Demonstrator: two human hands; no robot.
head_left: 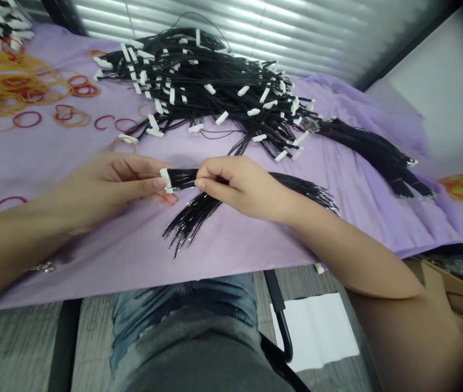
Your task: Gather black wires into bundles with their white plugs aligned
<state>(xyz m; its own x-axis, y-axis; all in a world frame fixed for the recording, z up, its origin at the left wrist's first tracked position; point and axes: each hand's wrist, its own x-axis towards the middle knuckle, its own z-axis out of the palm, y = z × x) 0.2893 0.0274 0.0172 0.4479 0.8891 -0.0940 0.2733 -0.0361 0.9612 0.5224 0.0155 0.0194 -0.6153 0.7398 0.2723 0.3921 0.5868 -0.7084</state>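
My left hand [133, 182] pinches a white connector [166, 181] at the end of a black wire harness [184, 177]. Just to its right, my right hand [235, 188] is closed with thumb and forefinger together on the black wires of that harness. Whether a single wire or several lie in this pinch is hidden. Beneath and beside the right hand lies a bundle of loose black wires with shiny metal tips [193, 218], fanned toward me. More black wire ends [311, 188] spread out to the right behind the right wrist.
A big heap of black cables with white connectors [215, 81] lies at the back of the purple-covered table [125, 272]. Orange and red rubber bands [14, 92] are scattered at the left. Tied black wire bundles [370, 147] lie at the right. White paper [317, 329] is on the floor.
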